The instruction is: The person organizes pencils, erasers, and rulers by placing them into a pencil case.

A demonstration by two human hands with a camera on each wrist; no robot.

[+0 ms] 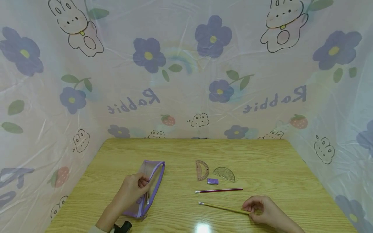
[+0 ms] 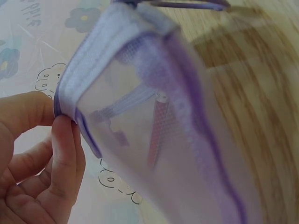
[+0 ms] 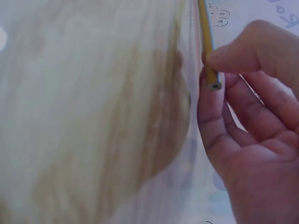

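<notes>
My left hand pinches the upper edge of a see-through purple pencil case between thumb and fingers. The case's zipped mouth gapes toward the right. Through its mesh in the left wrist view shows a red pencil lying inside. At the front right, my right hand pinches a yellow pencil near its flat, unsharpened end, between thumb and index finger. That pencil's eraser end points left toward the case. Just beyond it on the table lies a dark red pencil.
Behind the dark red pencil lie a purple eraser, a pinkish protractor and a clear protractor. A black object shows by the left wrist. Patterned sheeting walls in the wooden table at the back and sides.
</notes>
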